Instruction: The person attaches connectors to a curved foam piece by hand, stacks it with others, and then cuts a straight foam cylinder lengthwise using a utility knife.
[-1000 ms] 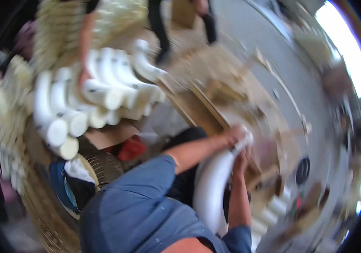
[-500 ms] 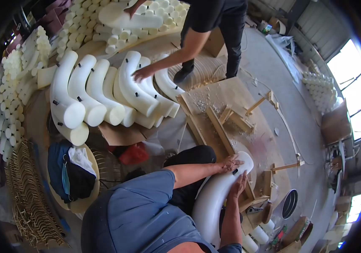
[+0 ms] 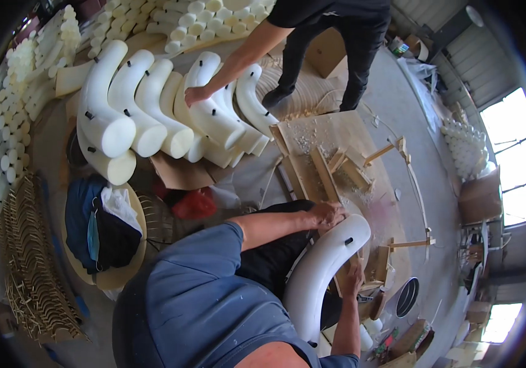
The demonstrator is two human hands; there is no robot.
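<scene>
Between our forearms lay the curved white cylinder (image 3: 319,273), reaching from near our chest to the edge of the wooden work board (image 3: 392,187), with a small black peg (image 3: 349,240) standing out near its far end. We had just shifted our hands: half a second earlier both rested on that end, and now they had slid to its two sides, leaving the rounded tip and the peg uncovered, so we seemed to be between grips rather than bearing firmly on the piece. Our left hand (image 3: 328,216) was beside the tip with its fingers bent; we could not tell whether they pinched anything. Our right hand (image 3: 354,277) hung by the opposite side, fingers toward the board, and we could not tell what, if anything, it held. Beyond the cylinder, wooden rails (image 3: 324,173) stood on the board among pale shavings (image 3: 305,145). Farther off, a co-worker's hand (image 3: 198,95) touched one of the pegged cylinders in a row (image 3: 146,126), a little back from where it had been. At our left stood a round tub (image 3: 143,214) heaped with dark clothes (image 3: 119,242), with slatted brown strips (image 3: 37,264) piled past it.
</scene>
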